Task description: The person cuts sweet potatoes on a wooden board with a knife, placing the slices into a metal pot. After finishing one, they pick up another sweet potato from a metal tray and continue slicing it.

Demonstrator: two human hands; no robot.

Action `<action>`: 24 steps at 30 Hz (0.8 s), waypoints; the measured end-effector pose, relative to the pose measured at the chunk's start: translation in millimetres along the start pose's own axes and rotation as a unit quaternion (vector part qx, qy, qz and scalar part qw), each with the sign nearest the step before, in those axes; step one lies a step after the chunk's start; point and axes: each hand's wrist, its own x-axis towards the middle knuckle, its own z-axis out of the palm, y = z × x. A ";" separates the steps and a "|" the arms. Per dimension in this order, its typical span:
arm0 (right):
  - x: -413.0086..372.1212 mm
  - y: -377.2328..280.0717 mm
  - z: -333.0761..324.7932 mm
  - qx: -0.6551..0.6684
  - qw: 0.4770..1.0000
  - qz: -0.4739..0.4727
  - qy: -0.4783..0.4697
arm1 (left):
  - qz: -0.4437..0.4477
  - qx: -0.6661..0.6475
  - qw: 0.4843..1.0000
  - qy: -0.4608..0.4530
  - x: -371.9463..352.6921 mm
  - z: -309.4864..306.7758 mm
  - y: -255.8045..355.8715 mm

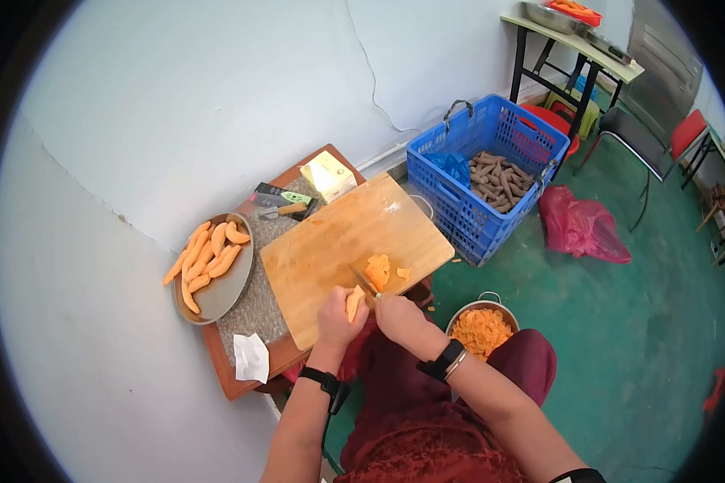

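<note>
My left hand [338, 319] is closed around a peeled sweet potato [354, 303] at the near edge of a wooden cutting board [322, 249]. In my right hand [400, 317] is the handle of a knife [364, 278], its blade slanting up and left beside the sweet potato. Just past the blade lies a small heap of orange sweet potato pieces [377, 272], with a smaller bit [403, 274] to its right. Below my right forearm, a metal pot [457, 315] on the floor holds many orange pieces.
Left of the board, a metal tray [238, 291] carries several peeled sweet potatoes [205, 256]. A peeler [282, 210], a yellow box [328, 175] and a white paper [251, 358] lie on the table. A blue crate [459, 211] with unpeeled roots stands beyond, near a pink bag [582, 227].
</note>
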 end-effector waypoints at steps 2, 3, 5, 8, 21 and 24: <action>-5.0 -4.4 -6.8 0.021 0.999 0.027 0.018 | 0.000 0.001 1.000 0.003 1.0 1.1 -0.7; -7.6 -6.9 -11.7 0.031 0.998 0.040 0.027 | 0.005 0.001 1.000 0.005 1.7 1.1 -0.3; -12.0 -8.8 -11.9 0.038 0.998 0.045 0.020 | 0.012 0.002 1.000 0.004 1.7 0.1 0.4; -16.0 -12.6 -12.3 0.044 0.998 0.049 0.016 | 0.018 0.005 1.000 -0.003 2.9 -1.7 1.0; -25.3 -17.9 -8.7 0.057 0.996 0.066 0.006 | 0.014 0.001 1.000 -0.007 2.8 -2.0 1.9; -24.7 -18.7 -5.9 0.057 0.996 0.072 0.006 | 0.014 -0.005 1.000 -0.006 3.3 -1.6 2.4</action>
